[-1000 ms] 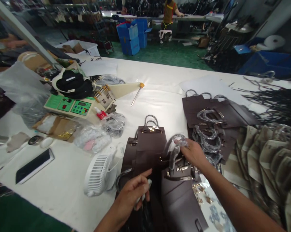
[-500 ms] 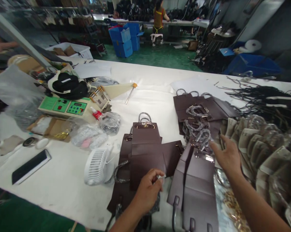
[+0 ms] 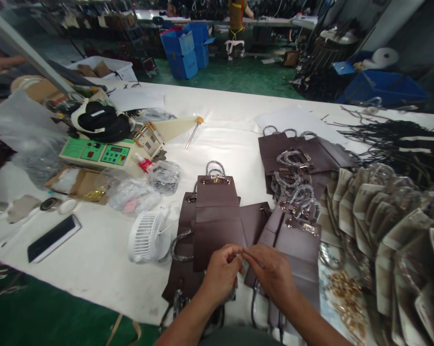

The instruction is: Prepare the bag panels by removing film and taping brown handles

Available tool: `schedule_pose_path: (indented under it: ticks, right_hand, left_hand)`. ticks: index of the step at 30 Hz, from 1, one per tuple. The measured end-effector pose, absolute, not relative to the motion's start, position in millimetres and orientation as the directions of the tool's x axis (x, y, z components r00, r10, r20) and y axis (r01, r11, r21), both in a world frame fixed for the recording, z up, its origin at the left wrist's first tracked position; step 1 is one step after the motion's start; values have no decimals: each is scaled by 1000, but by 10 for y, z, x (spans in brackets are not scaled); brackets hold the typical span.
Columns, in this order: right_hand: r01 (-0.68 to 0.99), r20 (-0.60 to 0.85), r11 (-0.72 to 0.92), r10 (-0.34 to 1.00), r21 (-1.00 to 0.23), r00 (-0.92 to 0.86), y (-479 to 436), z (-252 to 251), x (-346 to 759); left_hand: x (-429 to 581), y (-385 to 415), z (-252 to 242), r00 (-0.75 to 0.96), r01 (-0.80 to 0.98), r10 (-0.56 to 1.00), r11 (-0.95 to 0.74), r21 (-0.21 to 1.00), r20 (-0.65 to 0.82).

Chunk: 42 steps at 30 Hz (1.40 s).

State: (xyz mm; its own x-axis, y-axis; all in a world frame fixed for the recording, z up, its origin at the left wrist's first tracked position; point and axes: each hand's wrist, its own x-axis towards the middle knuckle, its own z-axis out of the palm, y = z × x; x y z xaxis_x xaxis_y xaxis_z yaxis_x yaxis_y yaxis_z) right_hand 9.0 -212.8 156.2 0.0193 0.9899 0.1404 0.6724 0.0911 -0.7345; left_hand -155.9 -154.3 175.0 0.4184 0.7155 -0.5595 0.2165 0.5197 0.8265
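My left hand is closed in a pinch above the lower edge of a dark brown bag panel with a wrapped handle and gold clasp. My right hand meets it, thumb and fingers pinched together at the left fingertips. Whatever lies between the fingers is too small and hidden to make out. Beneath and beside my right hand lies another brown bag panel, its handle wrapped in clear plastic. More brown panels are stacked farther back.
Beige bag pieces stand in a row at right, beside loose gold hardware. A white fan, a phone and a green-panelled machine are at left. Black straps lie at back right. A person is in the background.
My right hand has moved left and down from the wrapped handles to meet my left hand, its fingers now pinched. My left hand has stayed in nearly the same place.
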Motion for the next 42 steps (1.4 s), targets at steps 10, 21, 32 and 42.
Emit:
schedule_pose_path:
  ticks: [10, 21, 32, 42]
  right_hand:
    - [799, 68, 90, 996, -595, -61, -2149, 1564, 258]
    - [741, -162, -112, 987, -662, 4, -2053, 1560, 459]
    - [346, -360, -404, 914, -847, 185, -1789, 1628, 521]
    - [-193, -550, -540, 835, -820, 2, -1634, 1677, 428]
  left_hand:
    - [-1424, -1508, 1649, 480, 295, 711, 421, 858, -514]
    - [-1416, -1283, 1483, 652, 383, 728, -74, 921, -212]
    - [-1366, -1135, 1502, 658, 301, 727, -17, 953, -195]
    - [-1371, -1079, 1631, 591, 158, 782, 129, 979, -198]
